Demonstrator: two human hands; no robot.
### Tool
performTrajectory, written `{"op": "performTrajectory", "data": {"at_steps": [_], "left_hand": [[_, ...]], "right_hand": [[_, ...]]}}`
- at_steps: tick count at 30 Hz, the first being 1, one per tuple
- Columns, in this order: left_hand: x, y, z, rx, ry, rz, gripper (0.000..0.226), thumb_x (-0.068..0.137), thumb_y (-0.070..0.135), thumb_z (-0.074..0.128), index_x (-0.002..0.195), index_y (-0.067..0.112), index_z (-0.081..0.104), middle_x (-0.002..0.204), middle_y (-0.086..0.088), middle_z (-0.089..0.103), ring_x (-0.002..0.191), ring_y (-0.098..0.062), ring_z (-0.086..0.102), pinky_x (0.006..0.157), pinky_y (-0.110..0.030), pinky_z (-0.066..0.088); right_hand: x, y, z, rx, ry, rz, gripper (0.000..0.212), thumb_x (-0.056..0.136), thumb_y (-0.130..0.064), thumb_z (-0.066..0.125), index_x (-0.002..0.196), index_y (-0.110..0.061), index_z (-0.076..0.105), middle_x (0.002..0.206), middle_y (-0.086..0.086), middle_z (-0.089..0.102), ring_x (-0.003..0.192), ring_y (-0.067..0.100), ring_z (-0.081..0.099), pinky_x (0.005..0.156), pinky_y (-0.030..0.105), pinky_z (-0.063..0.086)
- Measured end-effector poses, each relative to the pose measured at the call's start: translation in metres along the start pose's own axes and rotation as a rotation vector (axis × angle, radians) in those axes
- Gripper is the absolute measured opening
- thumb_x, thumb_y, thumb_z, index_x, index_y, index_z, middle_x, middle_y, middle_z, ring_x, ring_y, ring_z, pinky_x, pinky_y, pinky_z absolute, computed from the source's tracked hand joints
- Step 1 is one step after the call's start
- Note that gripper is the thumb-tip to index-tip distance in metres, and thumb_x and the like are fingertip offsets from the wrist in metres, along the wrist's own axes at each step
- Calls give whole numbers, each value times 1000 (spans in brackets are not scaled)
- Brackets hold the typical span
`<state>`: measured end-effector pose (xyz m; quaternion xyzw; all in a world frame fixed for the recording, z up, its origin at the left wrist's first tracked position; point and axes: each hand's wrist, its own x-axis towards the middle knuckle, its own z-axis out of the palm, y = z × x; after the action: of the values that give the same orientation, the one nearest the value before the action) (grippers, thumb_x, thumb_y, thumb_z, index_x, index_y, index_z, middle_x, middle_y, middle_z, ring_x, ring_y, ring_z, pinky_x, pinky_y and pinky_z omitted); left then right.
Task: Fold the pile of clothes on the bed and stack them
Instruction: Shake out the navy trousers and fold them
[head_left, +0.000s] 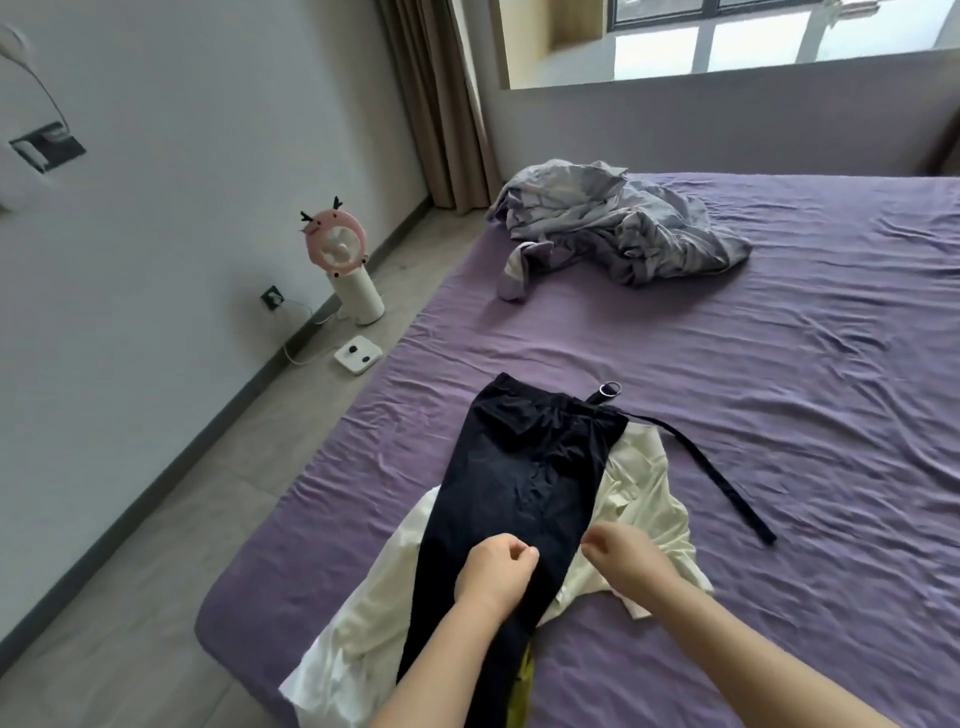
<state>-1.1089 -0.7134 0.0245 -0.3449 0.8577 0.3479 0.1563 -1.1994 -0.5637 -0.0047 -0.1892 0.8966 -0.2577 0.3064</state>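
A: Head view first. What lies on the bed (779, 389)?

B: A purple sheet, creased all over. Near its close edge, dark trousers (524, 483) are laid out lengthwise, waistband at the far end, legs running toward the camera and out of the bottom of the picture.

A: And under them?

B: A cream garment (644, 499) spreads out on both sides of the trousers. At the bottom edge a bit of yellow-green cloth (522, 691) shows just beside the trouser leg.

A: The strap?

B: A dark belt (711, 467) runs from the waistband out to the right across the sheet, with a metal ring (609, 389) at the waist end.

A: The hands?

B: The left hand (496, 571) rests on the trousers with its fingers curled in; whether it pinches the cloth I cannot tell. The right hand (623, 558) sits just beside it at the trousers' right edge, over the cream garment, fingers curled downward; I cannot tell if it holds anything either. The two hands are close but apart.

A: Anything else on the bed?

B: A crumpled grey-lilac heap (618, 223) at the far corner, well apart from the trousers.

A: Off the bed?

B: On the floor by the wall stands a pink-and-white fan (345, 265), with a white scale (358, 354) near it. A curtain (441, 104) hangs beside a window (753, 36).
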Motion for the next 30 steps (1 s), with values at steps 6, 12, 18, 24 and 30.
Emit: {"op": "performTrajectory", "data": {"at_steps": [6, 12, 18, 24, 30], "left_hand": [[87, 3, 1, 29, -97, 35, 20, 89, 33, 54, 98, 23, 68, 100, 6, 69, 94, -12, 61, 76, -22, 45], [175, 5, 14, 37, -169, 51, 27, 93, 33, 50, 117, 24, 61, 117, 6, 62, 101, -11, 57, 76, -21, 40], [235, -6, 40, 67, -213, 53, 34, 95, 30, 48, 128, 23, 54, 129, 5, 54, 113, -12, 53, 87, -25, 46], [264, -10, 66, 252, -164, 101, 62, 93, 37, 56, 146, 22, 28, 138, 0, 44, 127, -18, 41, 102, -30, 38], [269, -19, 77, 250, -152, 25, 37, 93, 30, 59, 126, 19, 46, 115, 3, 61, 109, -17, 56, 90, -28, 47]], "right_hand": [[71, 5, -3, -41, -8, 46, 25, 94, -20, 48, 107, -12, 67, 108, 1, 68, 99, 17, 61, 86, 29, 47], [154, 23, -5, -73, 47, 81, 24, 95, -23, 50, 112, -15, 65, 115, 1, 62, 103, 16, 58, 87, 26, 46], [224, 47, -3, -122, 85, 115, 26, 94, -23, 52, 116, -12, 61, 120, 3, 59, 108, 19, 55, 88, 26, 43], [281, 60, -2, -290, 112, 152, 52, 98, -39, 45, 143, -16, 35, 154, 6, 27, 144, 27, 16, 114, 35, 23], [317, 65, -1, -190, 25, 227, 63, 100, -43, 36, 152, -25, 6, 161, 5, 1, 146, 29, 2, 117, 40, 13]]}}
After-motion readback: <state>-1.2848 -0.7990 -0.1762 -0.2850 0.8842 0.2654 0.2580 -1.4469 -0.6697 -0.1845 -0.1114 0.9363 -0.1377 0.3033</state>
